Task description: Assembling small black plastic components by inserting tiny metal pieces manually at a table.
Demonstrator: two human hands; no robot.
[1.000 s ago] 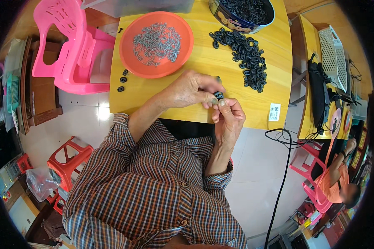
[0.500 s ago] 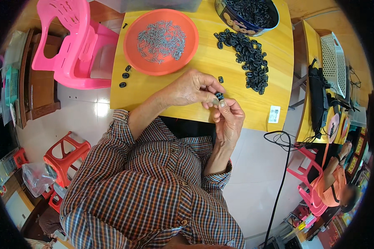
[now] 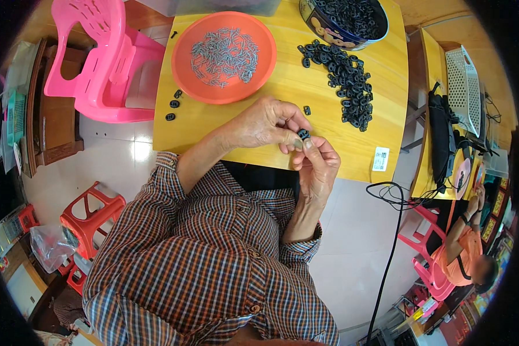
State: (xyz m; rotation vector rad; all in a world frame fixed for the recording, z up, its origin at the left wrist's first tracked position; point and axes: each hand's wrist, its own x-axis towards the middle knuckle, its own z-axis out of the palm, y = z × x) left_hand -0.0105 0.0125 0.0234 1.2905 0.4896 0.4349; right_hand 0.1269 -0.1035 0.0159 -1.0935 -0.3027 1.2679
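Close to the table's near edge, both my hands pinch one small black oval plastic piece with holes [image 3: 303, 134]. My left hand [image 3: 271, 124] grips it from the left between thumb and fingers. From below right, the thumb and fingertips of my right hand [image 3: 318, 164] meet it. Fingers hide part of the piece. A single black piece [image 3: 307, 110] lies just beyond my fingertips. Farther right spreads a pile of similar black pieces [image 3: 354, 92]. An orange-red plate [image 3: 184, 81] holds many small grey metal pins [image 3: 225, 55].
A round tin [image 3: 343, 40] full of black pieces stands at the far right of the yellow table [image 3: 242, 135]. Several loose pieces [image 3: 174, 104] lie near its left edge. A pink chair [image 3: 101, 69] stands at left. A black cable [image 3: 393, 242] hangs at right; another person [image 3: 458, 254] sits beyond.
My hands stay almost in place, with only a slight shift of the fingers around the black piece. At right, the other person's hands have moved up toward the side table.
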